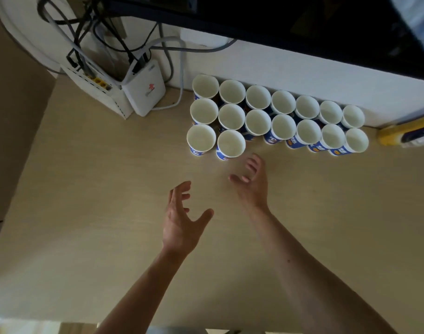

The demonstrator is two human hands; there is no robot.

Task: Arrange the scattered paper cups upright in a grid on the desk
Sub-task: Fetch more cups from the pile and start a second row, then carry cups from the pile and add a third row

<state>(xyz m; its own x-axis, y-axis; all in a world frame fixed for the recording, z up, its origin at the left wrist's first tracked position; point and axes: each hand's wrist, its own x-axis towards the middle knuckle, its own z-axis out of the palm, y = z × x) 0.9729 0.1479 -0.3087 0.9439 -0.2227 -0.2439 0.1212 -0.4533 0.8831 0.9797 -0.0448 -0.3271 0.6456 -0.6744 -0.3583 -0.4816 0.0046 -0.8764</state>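
Several white paper cups with blue printed sides stand upright in a tight grid (276, 116) on the beige desk (109, 213), against the back wall. Two full rows run left to right, and a third front row holds two cups (231, 143) at the left end. My right hand (250, 182) hovers just in front of those front cups, fingers loosely spread, holding nothing. My left hand (182, 218) hovers lower and to the left, fingers spread, also holding nothing. Neither hand touches a cup.
Two white network boxes (143, 90) with a tangle of cables stand at the back left. A dark monitor (302, 27) overhangs the back of the desk. A yellow and blue object (408, 135) lies at the right edge beside the cups.
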